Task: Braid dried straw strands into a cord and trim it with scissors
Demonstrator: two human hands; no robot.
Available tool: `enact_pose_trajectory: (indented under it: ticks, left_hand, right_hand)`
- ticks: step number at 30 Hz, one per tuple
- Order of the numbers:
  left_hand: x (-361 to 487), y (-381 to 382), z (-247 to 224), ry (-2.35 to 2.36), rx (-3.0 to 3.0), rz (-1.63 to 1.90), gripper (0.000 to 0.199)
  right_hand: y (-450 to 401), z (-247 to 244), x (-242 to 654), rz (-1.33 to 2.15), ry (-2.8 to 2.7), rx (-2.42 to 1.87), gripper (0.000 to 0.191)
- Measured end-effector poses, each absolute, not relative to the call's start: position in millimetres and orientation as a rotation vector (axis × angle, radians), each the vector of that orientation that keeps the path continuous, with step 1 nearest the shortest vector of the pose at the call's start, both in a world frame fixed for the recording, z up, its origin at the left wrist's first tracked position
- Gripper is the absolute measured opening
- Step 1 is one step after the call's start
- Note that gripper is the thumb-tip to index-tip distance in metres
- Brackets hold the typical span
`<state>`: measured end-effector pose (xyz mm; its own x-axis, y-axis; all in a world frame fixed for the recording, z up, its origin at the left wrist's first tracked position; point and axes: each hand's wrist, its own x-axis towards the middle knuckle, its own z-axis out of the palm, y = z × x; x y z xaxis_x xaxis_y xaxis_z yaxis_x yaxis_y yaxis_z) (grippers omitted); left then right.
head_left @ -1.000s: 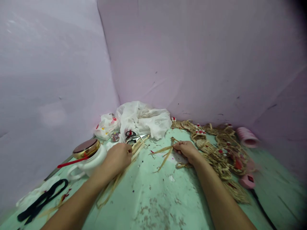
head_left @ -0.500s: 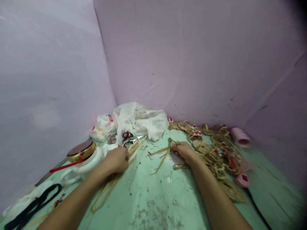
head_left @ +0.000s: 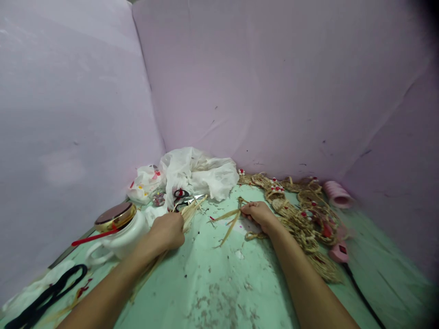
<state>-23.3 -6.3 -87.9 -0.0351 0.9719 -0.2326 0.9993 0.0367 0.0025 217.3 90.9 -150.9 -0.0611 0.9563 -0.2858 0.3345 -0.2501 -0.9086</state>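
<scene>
My left hand [head_left: 168, 231] is closed around a bundle of pale raffia strips [head_left: 192, 213], whose ends fan out past the knuckles and trail under the wrist. With thumb and finger pinched, my right hand [head_left: 258, 214] holds a small knotted raffia piece [head_left: 232, 224]; its loose ends spread left over the green tabletop [head_left: 209, 274]. A short raffia loop [head_left: 255, 236] lies beneath the right wrist. Black-handled scissors [head_left: 181, 201] rest just beyond the left hand, partly covered by strips.
Braided raffia pieces with red and white beads [head_left: 291, 214] run along the right. Behind them lies a pink thread cone [head_left: 338, 195]; a pink corded tool [head_left: 339, 252] sits nearer. Plastic bags [head_left: 212, 176] bunch at the back. A white teapot-shaped jar [head_left: 126, 240] stands left, near a black cord [head_left: 51, 292].
The view has shifted slightly. The trailing strips under my left wrist have drawn in closer to the forearm. Both hands keep their grip, and my right hand has hardly moved.
</scene>
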Motion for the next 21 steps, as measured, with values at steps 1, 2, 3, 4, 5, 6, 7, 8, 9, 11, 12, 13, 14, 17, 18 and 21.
enact_pose_trajectory:
  ticks: [1, 2, 3, 4, 5, 6, 7, 8, 9, 11, 12, 13, 14, 17, 18, 21]
  left_hand:
    - [-26.3, -6.1, -84.0, 2.059, 2.05, -0.135, 0.016]
    - [-29.4, -6.1, -78.4, 1.971, 2.021, -0.011, 0.015]
    - [-32.0, -6.4, -71.5, 1.886, 1.963, 0.116, 0.013]
    - [-33.5, -6.9, -63.9, 1.81, 1.88, 0.236, 0.013]
    - [-33.5, -7.4, -56.3, 1.76, 1.777, 0.344, 0.014]
    - [-31.7, -7.3, -49.4, 1.727, 1.669, 0.437, 0.015]
    - [-28.1, -6.2, -43.8, 1.699, 1.572, 0.512, 0.015]
    - [-22.7, -3.6, -39.9, 1.667, 1.496, 0.567, 0.016]
    - [-16.0, 0.8, -38.1, 1.625, 1.446, 0.595, 0.016]
    - [0.0, 15.6, -41.3, 1.518, 1.401, 0.598, 0.016]
    - [8.4, 25.6, -45.9, 1.458, 1.394, 0.577, 0.016]
    - [16.8, 36.7, -52.3, 1.402, 1.382, 0.563, 0.016]
    - [24.7, 48.2, -60.1, 1.361, 1.373, 0.544, 0.016]
    - [44.4, 78.9, -86.6, 1.329, 1.389, 0.459, 0.015]
    - [49.4, 86.1, -95.0, 1.34, 1.397, 0.448, 0.014]
    - [60.5, 96.9, -113.5, 1.433, 1.477, 0.398, 0.008]
  right_hand:
    - [91.0, -151.0, 217.4, 1.325, -1.394, -1.614, 0.013]
    - [91.2, -151.0, 217.3, 1.326, -1.393, -1.615, 0.013]
    - [91.3, -151.0, 217.2, 1.328, -1.392, -1.617, 0.013]
    - [91.3, -150.9, 217.0, 1.327, -1.391, -1.618, 0.013]
    - [91.3, -150.7, 216.9, 1.327, -1.39, -1.617, 0.013]
    - [91.1, -150.4, 216.7, 1.327, -1.391, -1.614, 0.012]
    - [90.9, -149.9, 216.7, 1.329, -1.391, -1.607, 0.012]
    - [90.5, -149.5, 216.7, 1.332, -1.39, -1.597, 0.011]
    - [90.1, -149.0, 216.8, 1.338, -1.389, -1.585, 0.011]
    - [89.5, -148.5, 217.2, 1.346, -1.387, -1.566, 0.011]
    - [89.5, -148.6, 217.5, 1.347, -1.385, -1.558, 0.011]
    - [89.8, -149.0, 217.7, 1.346, -1.383, -1.551, 0.011]
    - [90.3, -149.7, 218.0, 1.346, -1.381, -1.544, 0.011]
    - [93.5, -153.2, 218.8, 1.345, -1.377, -1.523, 0.012]
    - [94.7, -154.5, 219.1, 1.351, -1.375, -1.513, 0.012]
    - [97.9, -157.5, 219.8, 1.391, -1.351, -1.462, 0.011]
